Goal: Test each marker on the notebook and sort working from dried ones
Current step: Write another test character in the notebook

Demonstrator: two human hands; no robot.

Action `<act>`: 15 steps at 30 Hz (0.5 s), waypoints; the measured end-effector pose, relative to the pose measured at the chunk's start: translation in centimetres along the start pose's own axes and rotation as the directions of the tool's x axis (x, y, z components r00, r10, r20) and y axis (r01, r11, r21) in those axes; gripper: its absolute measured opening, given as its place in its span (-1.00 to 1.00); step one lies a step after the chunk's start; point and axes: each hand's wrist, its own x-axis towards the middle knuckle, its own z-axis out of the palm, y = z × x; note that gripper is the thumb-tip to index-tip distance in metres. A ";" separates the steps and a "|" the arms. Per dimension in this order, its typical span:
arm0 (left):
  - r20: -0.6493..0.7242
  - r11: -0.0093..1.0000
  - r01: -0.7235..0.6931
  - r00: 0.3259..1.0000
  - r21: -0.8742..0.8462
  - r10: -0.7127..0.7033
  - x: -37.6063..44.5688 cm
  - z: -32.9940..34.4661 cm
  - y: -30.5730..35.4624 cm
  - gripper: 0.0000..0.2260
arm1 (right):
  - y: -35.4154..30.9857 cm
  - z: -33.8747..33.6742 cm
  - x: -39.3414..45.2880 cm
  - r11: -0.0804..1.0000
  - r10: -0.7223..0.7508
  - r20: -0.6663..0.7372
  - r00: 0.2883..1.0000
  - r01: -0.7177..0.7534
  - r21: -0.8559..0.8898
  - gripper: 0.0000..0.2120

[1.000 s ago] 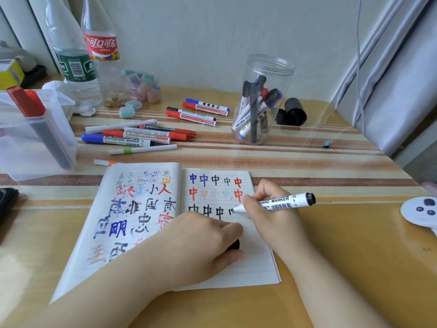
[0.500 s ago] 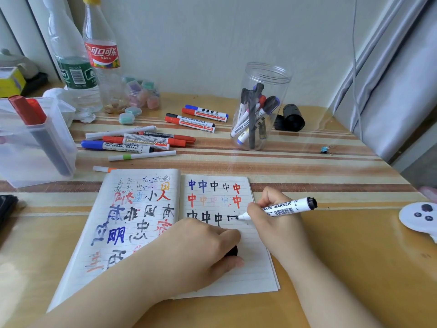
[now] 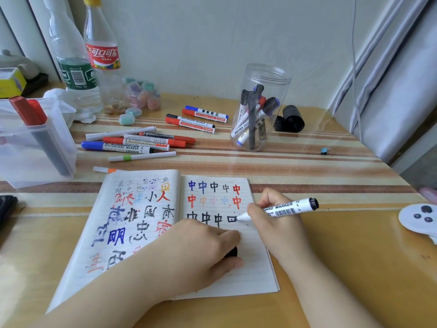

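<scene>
Fingers (image 3: 256, 207) of the right hand (image 3: 276, 223) pinched the marker (image 3: 289, 207), tip on the notebook (image 3: 241, 268) at the 4th black sign; left hand (image 3: 201, 249) gripped the cap (image 3: 233, 252) (probably). Finishing needed light, steady pressure.

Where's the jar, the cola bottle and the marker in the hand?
Jar (image 3: 260, 107): head view, on its clear wall.
Cola bottle (image 3: 102, 55): head view, on its red label.
Marker (image 3: 286, 208): head view, on its printed barrel.

My notebook (image 3: 146, 223) lies before me; loose markers (image 3: 132, 143) behind it, jar (image 3: 260, 107) right of them, perhaps touching none.
</scene>
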 end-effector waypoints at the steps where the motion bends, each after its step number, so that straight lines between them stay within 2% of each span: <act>1: 0.003 1.000 0.001 1.000 -0.001 -0.001 0.0 0.0 0.0 -0.65 | 0.0 0.0 0.0 1.000 -0.004 0.000 1.000 0.004 0.003 -0.65; 12: 0.068 0.997 0.016 0.998 -0.071 -0.011 -0.1 -0.4 0.1 -0.66 | -0.2 -0.1 -0.2 0.999 0.019 0.073 0.997 -0.016 -0.042 -0.63; 15: 0.030 0.991 0.014 1.000 -0.135 -0.010 -0.1 -0.6 -0.1 -0.70 | -0.4 -0.2 -0.3 0.999 0.021 0.080 0.997 -0.019 -0.028 -0.63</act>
